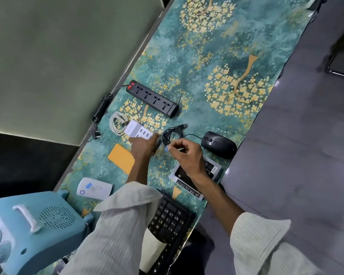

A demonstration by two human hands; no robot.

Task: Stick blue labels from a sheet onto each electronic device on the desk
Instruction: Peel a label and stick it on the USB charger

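My right hand (pixel 185 155) pinches a small blue label (pixel 167 148) between thumb and fingertip, just below the coiled black cable (pixel 172 133) of the black mouse (pixel 218 144). My left hand (pixel 144 145) lies flat with its fingers on the white multi-port USB charger (pixel 136 130). A white plug-in device (pixel 93 188) near the left edge carries a blue label (pixel 88 185). The yellow label sheet (pixel 121 157) lies beside my left wrist. A black power strip (pixel 153 98) sits further back.
A black keyboard (pixel 168 221) lies under my forearms, and a boxed gadget (pixel 187 182) sits under my right wrist. A blue speaker-like device (pixel 34 231) stands at the lower left. A white coiled cable (pixel 117 123) lies by the charger. The teal patterned desk mat (pixel 226 56) stretches away.
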